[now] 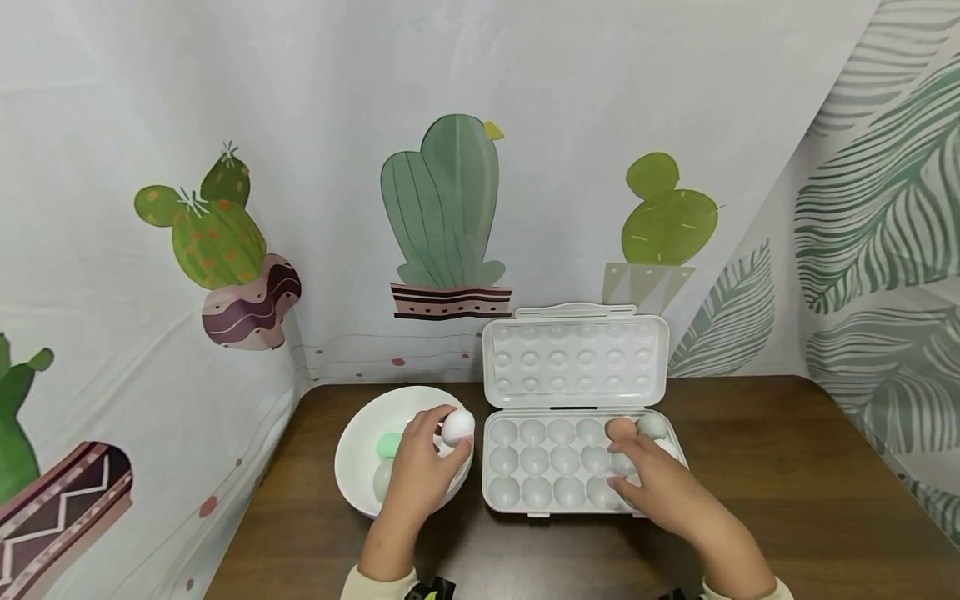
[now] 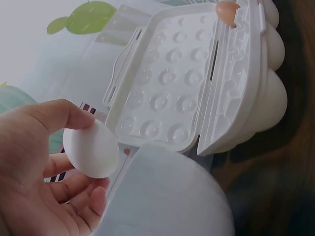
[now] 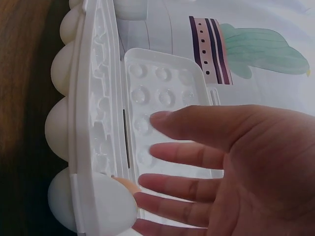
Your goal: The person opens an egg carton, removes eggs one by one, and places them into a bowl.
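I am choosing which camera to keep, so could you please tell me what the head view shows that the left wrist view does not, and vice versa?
Only the head view: the right hand over the carton, and the green egg and pale egg inside the bowl.
Only the left wrist view: the bulging undersides of the carton's cups.
Both: the left hand holding a white egg, the brown egg in the carton, its open lid, the bowl and the table.
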`<state>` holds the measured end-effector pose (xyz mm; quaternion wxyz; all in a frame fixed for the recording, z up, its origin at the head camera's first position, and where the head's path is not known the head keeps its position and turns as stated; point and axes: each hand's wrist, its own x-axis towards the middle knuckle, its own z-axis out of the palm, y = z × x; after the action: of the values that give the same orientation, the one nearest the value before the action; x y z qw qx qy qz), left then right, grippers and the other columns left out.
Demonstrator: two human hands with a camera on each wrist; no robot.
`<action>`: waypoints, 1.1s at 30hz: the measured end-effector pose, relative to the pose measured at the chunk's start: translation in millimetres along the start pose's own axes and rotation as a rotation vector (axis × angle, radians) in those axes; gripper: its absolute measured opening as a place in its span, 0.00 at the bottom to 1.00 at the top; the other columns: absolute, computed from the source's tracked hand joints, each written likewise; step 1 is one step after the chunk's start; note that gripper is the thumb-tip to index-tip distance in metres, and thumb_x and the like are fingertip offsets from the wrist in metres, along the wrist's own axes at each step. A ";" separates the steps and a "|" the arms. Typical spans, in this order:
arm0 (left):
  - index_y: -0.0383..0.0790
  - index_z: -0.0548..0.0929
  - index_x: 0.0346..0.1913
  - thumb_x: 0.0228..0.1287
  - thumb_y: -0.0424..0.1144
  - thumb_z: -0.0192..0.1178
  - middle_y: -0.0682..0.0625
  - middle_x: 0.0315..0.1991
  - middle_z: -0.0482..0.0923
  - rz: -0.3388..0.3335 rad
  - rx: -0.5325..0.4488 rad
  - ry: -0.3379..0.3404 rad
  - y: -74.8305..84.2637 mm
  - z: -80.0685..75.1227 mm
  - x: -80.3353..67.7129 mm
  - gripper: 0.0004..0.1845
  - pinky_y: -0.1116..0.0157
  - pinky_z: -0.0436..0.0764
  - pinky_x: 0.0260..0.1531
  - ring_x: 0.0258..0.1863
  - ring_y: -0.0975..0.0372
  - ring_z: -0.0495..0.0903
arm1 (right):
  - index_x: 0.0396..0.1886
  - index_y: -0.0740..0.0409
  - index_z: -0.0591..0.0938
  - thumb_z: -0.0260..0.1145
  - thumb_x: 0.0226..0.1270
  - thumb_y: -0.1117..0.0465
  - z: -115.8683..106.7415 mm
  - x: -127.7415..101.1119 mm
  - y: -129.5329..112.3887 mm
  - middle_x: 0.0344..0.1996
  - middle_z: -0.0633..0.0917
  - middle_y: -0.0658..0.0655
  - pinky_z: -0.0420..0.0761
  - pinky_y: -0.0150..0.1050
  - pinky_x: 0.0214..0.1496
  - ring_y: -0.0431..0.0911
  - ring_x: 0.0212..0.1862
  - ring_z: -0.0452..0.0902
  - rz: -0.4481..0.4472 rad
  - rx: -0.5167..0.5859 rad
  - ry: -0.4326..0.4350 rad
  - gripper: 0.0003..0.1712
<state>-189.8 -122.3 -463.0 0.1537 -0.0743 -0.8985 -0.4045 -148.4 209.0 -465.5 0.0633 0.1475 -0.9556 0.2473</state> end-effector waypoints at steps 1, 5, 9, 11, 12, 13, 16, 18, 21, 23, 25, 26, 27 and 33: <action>0.43 0.81 0.56 0.57 0.39 0.71 0.49 0.47 0.81 -0.007 0.006 -0.002 -1.0 -0.6 0.1 0.22 0.66 0.77 0.39 0.44 0.60 0.77 | 0.54 0.57 0.81 0.73 0.61 0.59 -0.3 -0.5 0.5 0.53 0.82 0.59 0.79 0.54 0.57 0.55 0.56 0.81 0.010 -0.001 -0.014 0.21; 0.39 0.81 0.55 0.57 0.39 0.70 0.46 0.48 0.80 -0.034 0.037 -0.005 -7.1 -2.5 0.1 0.22 0.62 0.79 0.41 0.44 0.58 0.79 | 0.54 0.58 0.81 0.74 0.58 0.58 -0.1 -2.7 1.6 0.51 0.82 0.60 0.80 0.54 0.56 0.55 0.53 0.82 0.034 -0.018 -0.062 0.24; 0.37 0.81 0.56 0.57 0.40 0.69 0.43 0.50 0.79 -0.075 0.058 -0.011 -13.7 -3.9 1.1 0.23 0.58 0.79 0.45 0.45 0.56 0.79 | 0.53 0.59 0.81 0.77 0.54 0.59 0.8 -3.9 2.7 0.51 0.83 0.62 0.80 0.54 0.56 0.58 0.53 0.83 0.045 -0.034 -0.081 0.26; 0.36 0.81 0.56 0.57 0.40 0.68 0.43 0.50 0.79 -0.091 0.063 -0.017 -16.5 -4.3 2.1 0.23 0.57 0.79 0.46 0.46 0.55 0.80 | 0.53 0.59 0.81 0.77 0.53 0.59 1.2 -4.0 3.1 0.49 0.83 0.61 0.80 0.54 0.55 0.57 0.52 0.83 0.052 -0.037 -0.086 0.26; 0.36 0.80 0.56 0.58 0.40 0.68 0.43 0.50 0.79 -0.099 0.066 -0.022 -17.6 -4.3 2.6 0.23 0.56 0.79 0.47 0.46 0.55 0.80 | 0.53 0.59 0.81 0.77 0.53 0.59 1.4 -4.1 3.3 0.49 0.83 0.60 0.80 0.54 0.55 0.57 0.52 0.83 0.056 -0.037 -0.089 0.26; 0.35 0.80 0.56 0.57 0.40 0.68 0.42 0.50 0.78 -0.104 0.071 -0.025 -18.7 -4.4 3.0 0.23 0.56 0.79 0.47 0.46 0.55 0.80 | 0.53 0.58 0.81 0.77 0.53 0.59 1.5 -4.1 3.4 0.48 0.83 0.59 0.80 0.53 0.55 0.56 0.51 0.83 0.061 -0.036 -0.094 0.26; 0.35 0.81 0.56 0.56 0.39 0.68 0.42 0.50 0.79 -0.114 0.098 -0.026 -21.2 -4.3 3.4 0.24 0.55 0.80 0.48 0.45 0.55 0.80 | 0.52 0.57 0.81 0.76 0.54 0.59 1.7 -3.9 3.1 0.47 0.83 0.56 0.80 0.52 0.54 0.54 0.49 0.83 0.074 -0.031 -0.104 0.25; 0.35 0.81 0.56 0.55 0.39 0.68 0.43 0.49 0.79 -0.121 0.113 -0.023 -22.5 -4.3 2.9 0.24 0.55 0.80 0.48 0.45 0.55 0.80 | 0.52 0.57 0.82 0.75 0.55 0.59 2.1 -3.6 3.0 0.47 0.83 0.56 0.80 0.51 0.54 0.53 0.49 0.83 0.080 -0.030 -0.108 0.24; 0.36 0.81 0.56 0.54 0.39 0.68 0.43 0.49 0.78 -0.124 0.123 -0.026 -23.5 -3.6 2.6 0.24 0.55 0.81 0.47 0.45 0.55 0.81 | 0.52 0.57 0.82 0.75 0.55 0.60 3.1 -3.7 4.2 0.47 0.83 0.55 0.80 0.51 0.54 0.53 0.49 0.83 0.080 -0.033 -0.103 0.24; 0.36 0.81 0.56 0.54 0.39 0.68 0.43 0.50 0.78 -0.134 0.122 -0.035 -24.1 -2.9 2.6 0.24 0.55 0.81 0.47 0.45 0.55 0.81 | 0.52 0.58 0.82 0.75 0.54 0.61 4.2 -3.9 5.3 0.46 0.83 0.56 0.80 0.51 0.53 0.53 0.48 0.83 0.073 -0.038 -0.098 0.24; 0.36 0.81 0.56 0.54 0.38 0.68 0.43 0.50 0.78 -0.132 0.126 -0.045 -24.6 -2.1 2.6 0.24 0.55 0.81 0.47 0.45 0.55 0.81 | 0.51 0.58 0.82 0.75 0.53 0.62 4.9 -4.1 6.0 0.45 0.82 0.56 0.81 0.51 0.52 0.53 0.47 0.83 0.064 -0.043 -0.090 0.23; 0.36 0.81 0.56 0.54 0.38 0.68 0.43 0.49 0.78 -0.132 0.127 -0.048 -24.7 -1.6 2.7 0.24 0.55 0.81 0.47 0.46 0.55 0.82 | 0.50 0.58 0.82 0.74 0.53 0.62 5.5 -4.1 6.7 0.44 0.82 0.56 0.81 0.50 0.50 0.53 0.45 0.83 0.057 -0.048 -0.080 0.23; 0.36 0.81 0.56 0.54 0.38 0.68 0.43 0.50 0.78 -0.138 0.125 -0.053 -25.0 -1.3 2.8 0.24 0.55 0.81 0.47 0.46 0.55 0.82 | 0.50 0.59 0.82 0.74 0.53 0.63 5.8 -4.2 7.0 0.43 0.82 0.56 0.81 0.50 0.49 0.53 0.44 0.83 0.052 -0.050 -0.077 0.22; 0.35 0.82 0.54 0.52 0.36 0.68 0.43 0.48 0.79 -0.133 0.140 -0.057 -27.5 0.7 3.2 0.23 0.54 0.81 0.48 0.44 0.55 0.82 | 0.48 0.59 0.81 0.74 0.50 0.65 5.2 -3.5 6.1 0.42 0.82 0.56 0.81 0.50 0.48 0.53 0.43 0.83 0.051 -0.070 -0.094 0.22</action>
<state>-200.0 -139.9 -481.7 0.1054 -0.0151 -0.9315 -0.3477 -147.2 212.4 -473.5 0.0169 0.1321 -0.9690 0.2081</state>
